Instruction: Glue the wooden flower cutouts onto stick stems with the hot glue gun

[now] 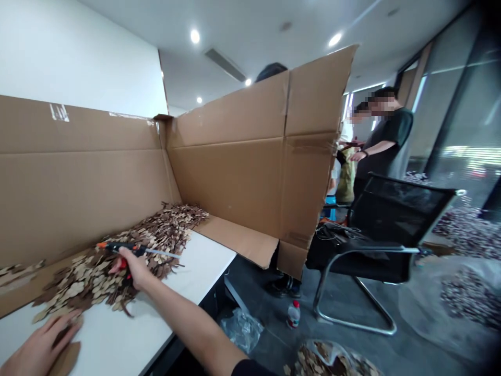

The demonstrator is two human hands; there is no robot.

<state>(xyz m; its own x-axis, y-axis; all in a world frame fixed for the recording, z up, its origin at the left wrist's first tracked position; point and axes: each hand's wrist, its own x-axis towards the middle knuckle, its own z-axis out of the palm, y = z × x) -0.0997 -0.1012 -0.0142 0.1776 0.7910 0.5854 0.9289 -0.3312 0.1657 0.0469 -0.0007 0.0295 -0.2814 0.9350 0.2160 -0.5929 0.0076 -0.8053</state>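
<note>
My right hand (135,267) is closed around a hot glue gun (124,247). The gun is dark with an orange tip pointing left, a red trigger and a pale glue stick out of its back. It is held above a long heap of flat wooden cutouts (84,279), some pale and some dark brown. At the lower left, my left hand (37,344) pinches a small dark brown piece (61,335) between its fingers. Below these fingers shows a flat brown piece (66,360); whether the hand holds it too, I cannot tell.
Cardboard walls (230,183) stand around the white table (117,344). On the right are a black chair (364,256), a red-capped bottle (293,315), a clear plastic bag (242,329) and a bag of cutouts (329,360) on the floor. Another person (381,141) stands behind the chair.
</note>
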